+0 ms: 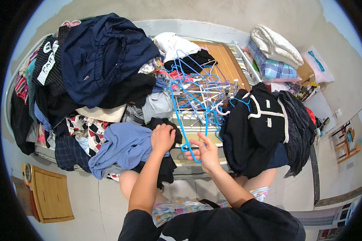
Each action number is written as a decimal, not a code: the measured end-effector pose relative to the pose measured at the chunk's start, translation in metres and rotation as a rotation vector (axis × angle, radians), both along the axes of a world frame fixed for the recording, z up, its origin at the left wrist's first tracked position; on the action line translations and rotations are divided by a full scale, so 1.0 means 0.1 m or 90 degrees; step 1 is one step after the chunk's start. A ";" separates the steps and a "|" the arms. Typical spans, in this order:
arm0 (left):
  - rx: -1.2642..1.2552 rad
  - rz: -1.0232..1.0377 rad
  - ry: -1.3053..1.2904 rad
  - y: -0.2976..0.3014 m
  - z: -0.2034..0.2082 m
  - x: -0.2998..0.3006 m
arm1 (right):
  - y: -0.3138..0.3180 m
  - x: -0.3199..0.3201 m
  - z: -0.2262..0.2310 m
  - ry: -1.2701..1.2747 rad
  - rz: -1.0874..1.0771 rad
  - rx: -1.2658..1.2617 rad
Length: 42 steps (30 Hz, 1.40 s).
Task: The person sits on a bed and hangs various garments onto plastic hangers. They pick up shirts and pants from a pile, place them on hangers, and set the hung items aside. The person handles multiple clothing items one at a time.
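Observation:
My right hand [207,154] pinches a blue clothes hanger [178,116] by one end, its fingers partly spread. The hanger stands tilted, its frame reaching up over the other hangers. Over a black garment [165,168] at the bed's near edge, my left hand [163,138] is closed with its fingers curled onto the dark cloth; the fingertips are partly hidden. Beside it lies a crumpled light blue garment [122,146]. A tangle of blue, white and purple hangers [205,90] lies beyond my hands.
A tall heap of clothes with a navy jacket [104,60] fills the left. At right, black clothes with white trim [267,114] are piled with a hanger in them. Behind them sit a plaid pillow [271,60] and folded quilt [275,42]. A wooden cabinet [52,195] stands lower left.

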<state>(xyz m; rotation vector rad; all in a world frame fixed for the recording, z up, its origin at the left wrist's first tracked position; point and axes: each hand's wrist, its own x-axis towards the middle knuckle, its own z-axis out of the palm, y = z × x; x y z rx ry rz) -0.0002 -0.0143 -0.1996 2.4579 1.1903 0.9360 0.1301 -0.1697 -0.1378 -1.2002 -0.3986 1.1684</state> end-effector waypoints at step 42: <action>0.069 0.367 -0.011 -0.45 1.05 -1.62 | -1.73 0.38 -0.07 0.032 0.234 0.254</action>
